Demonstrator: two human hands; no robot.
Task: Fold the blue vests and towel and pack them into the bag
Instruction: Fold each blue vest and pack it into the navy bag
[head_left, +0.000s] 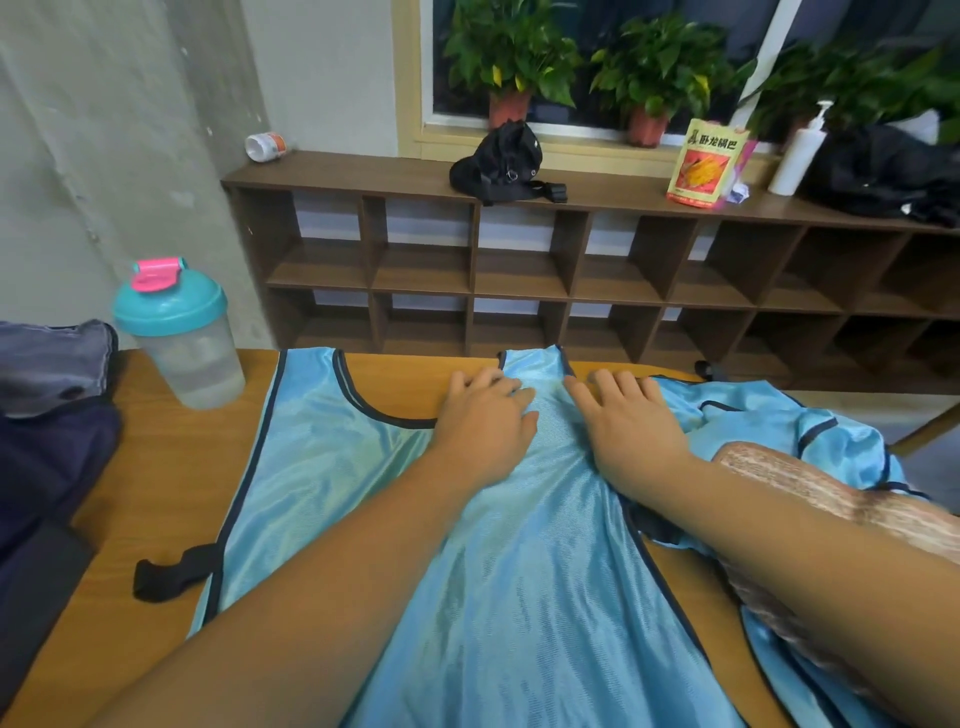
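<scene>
Both hands lie flat, and neither grip closes on anything. The left hand (483, 421) and the right hand (631, 431) press straight fingers side by side on the upper chest of a shiny light-blue mesh vest with dark trim (519, 597). This vest is spread flat, its long axis running straight away from the person, with the shoulder straps just past the fingertips and the hem toward the body. The left hand sits by the neck opening, nearer the vest's wide left half. The right hand is nearer its right edge.

Right of the vest, touching it, lie a second, crumpled light-blue vest (841, 436) and a beige, brown-streaked towel (810, 483) along the right forearm. Left of the vest, a dark navy fabric bag (47, 467) sits at the edge of the orange-brown wooden worktop (171, 467). A teal-lidded clear shaker bottle (182, 338) stands near the vest's far-left corner. Beyond the vest stands a brown cubby shelf (519, 270).
</scene>
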